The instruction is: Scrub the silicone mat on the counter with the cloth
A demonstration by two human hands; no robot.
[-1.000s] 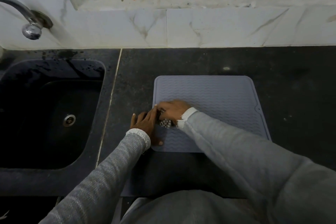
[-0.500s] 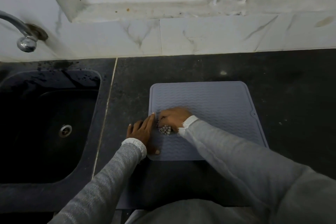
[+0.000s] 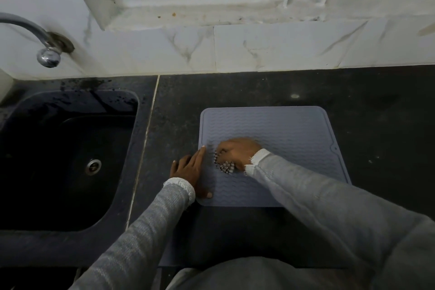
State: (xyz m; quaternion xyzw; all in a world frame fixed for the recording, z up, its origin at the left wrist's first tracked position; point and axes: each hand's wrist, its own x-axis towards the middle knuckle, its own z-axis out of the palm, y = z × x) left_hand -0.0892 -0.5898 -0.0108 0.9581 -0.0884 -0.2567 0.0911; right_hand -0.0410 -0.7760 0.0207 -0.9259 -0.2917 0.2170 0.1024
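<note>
Black stone counter (image 3: 353, 113) carries the grey mat (image 3: 282, 129), which lies flat to the right of the sink (image 3: 70, 160) and well apart from it. Scrubbing is under way at the mat's left half; the far and right parts probably come next, calling for strokes outward with the mat kept pinned. Left hand (image 3: 188, 169) lies open, fingers straight, pressing the mat's left edge, thumb on its near corner. Right hand (image 3: 237, 152) is curled round the bunched checked cloth (image 3: 224, 167), pressed on the mat.
</note>
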